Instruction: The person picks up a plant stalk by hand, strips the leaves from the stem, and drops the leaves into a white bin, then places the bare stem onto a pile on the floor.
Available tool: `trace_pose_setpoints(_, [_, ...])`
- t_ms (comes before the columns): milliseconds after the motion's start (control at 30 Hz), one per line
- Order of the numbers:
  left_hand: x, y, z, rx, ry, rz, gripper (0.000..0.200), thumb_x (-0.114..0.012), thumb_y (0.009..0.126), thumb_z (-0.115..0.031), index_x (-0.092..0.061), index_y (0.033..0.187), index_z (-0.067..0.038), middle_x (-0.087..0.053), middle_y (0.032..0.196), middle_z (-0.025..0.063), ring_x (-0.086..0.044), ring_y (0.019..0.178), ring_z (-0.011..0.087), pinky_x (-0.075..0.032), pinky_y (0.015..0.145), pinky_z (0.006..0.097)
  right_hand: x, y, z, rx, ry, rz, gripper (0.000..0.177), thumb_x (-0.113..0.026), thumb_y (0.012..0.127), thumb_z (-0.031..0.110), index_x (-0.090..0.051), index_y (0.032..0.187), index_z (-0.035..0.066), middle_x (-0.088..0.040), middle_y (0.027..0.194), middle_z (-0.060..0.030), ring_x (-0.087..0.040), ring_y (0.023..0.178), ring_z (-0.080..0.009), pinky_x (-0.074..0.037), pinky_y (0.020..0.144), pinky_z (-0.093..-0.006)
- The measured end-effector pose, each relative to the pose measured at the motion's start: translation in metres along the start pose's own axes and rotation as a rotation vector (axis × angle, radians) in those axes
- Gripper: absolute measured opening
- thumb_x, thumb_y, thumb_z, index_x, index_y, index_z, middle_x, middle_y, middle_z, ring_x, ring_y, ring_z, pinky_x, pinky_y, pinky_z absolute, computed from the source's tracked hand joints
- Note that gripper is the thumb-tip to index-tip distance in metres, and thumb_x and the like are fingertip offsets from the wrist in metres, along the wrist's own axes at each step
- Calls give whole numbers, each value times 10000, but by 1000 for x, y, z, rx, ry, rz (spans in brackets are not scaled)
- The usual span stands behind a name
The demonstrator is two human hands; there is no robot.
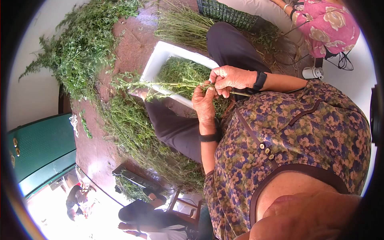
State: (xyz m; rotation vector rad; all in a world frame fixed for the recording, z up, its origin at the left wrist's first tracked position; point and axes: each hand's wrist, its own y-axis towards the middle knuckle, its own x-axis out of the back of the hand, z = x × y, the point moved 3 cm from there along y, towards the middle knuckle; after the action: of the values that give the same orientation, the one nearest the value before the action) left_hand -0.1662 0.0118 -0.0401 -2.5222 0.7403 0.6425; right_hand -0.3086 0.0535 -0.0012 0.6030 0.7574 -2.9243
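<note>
Lying heaped on the floor, cut herbs point(84, 44) flank a white foam box point(158, 60) of plucked greens. Over it stretches a leafy herb stalk point(168, 85), the left hand point(204, 105) pinching it and the right hand point(231, 79) clenched on its stem.

Heap of green branches point(86, 44) far left, green door point(40, 148) near left, black crate point(224, 12) far centre, person in pink floral cloth point(328, 26) far right, red-brown floor point(134, 38).

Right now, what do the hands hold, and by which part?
One leafy stalk: the right hand and the left hand both grip it near its thin, barer end.
</note>
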Motion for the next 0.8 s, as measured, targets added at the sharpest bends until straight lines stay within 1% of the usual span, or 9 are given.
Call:
trace_pose_setpoints(267, [3,0,1,-73,509,-189,102,-572,862,-78,-620,894,6,-560,626,9,-483,526,84,-399,479,246,2,0,0,6,-39,18,135,-532,876,40,-472,990,1,-604,708,-94,-597,542,-136,-499,510,-256])
trace_pose_setpoints(367, [-2,1,-4,-411,867,-299,99,-573,815,-60,-629,818,21,-559,599,33,-480,511,101,-405,482,269,0,-2,3,-8,-15,21,148,-527,874,41,-476,1010,8,-602,691,-84,-589,529,-125,-484,498,-240])
trace_pose_setpoints(467, [26,8,-6,-431,966,-563,107,-563,784,-44,-635,772,34,-559,580,51,-481,499,115,-409,481,289,-3,-5,8,-15,15,40,174,-524,883,55,-480,1044,4,-600,679,-76,-581,514,-115,-475,489,-232])
trace_pose_setpoints(500, [46,10,-4,-392,891,-585,116,-559,772,-42,-648,812,22,-611,617,130,-540,523,178,-443,517,337,-4,-6,10,-12,23,44,183,-522,887,60,-482,1056,3,-600,674,-73,-578,509,-112,-471,486,-230])
trace_pose_setpoints(567, [50,8,-20,-280,960,-570,123,-564,784,-48,-660,817,21,-614,593,120,-545,510,178,-453,525,334,1,-3,7,3,38,34,160,-526,897,80,-508,1032,-3,-597,663,-62,-572,500,-110,-472,484,-230])
trace_pose_setpoints(600, [56,11,-17,-78,848,-512,171,-598,784,-67,-659,916,24,-647,743,153,-604,660,226,-484,641,349,3,-1,5,8,47,34,152,-528,903,90,-521,1021,-6,-596,658,-57,-570,495,-109,-472,483,-230])
trace_pose_setpoints(700, [47,9,-27,-422,1037,-399,286,-640,770,-83,-629,1037,19,-619,979,197,-595,891,291,-468,798,373,4,3,4,50,-50,26,135,-539,912,113,-569,951,-13,-594,648,-46,-569,491,-109,-482,487,-231])
trace_pose_setpoints(733, [49,9,-25,-265,1005,-367,431,-680,734,-104,-575,1130,31,-537,1132,235,-526,1045,355,-417,912,400,4,4,2,39,-69,4,153,-551,915,132,-590,897,-15,-596,651,-44,-580,501,-111,-498,495,-235])
trace_pose_setpoints(800, [37,4,-32,-307,1105,-374,472,-696,716,-114,-560,1138,49,-536,1122,246,-534,1029,361,-423,909,400,0,2,4,43,-125,-24,154,-554,915,132,-589,903,-17,-600,658,-48,-591,512,-113,-504,499,-234])
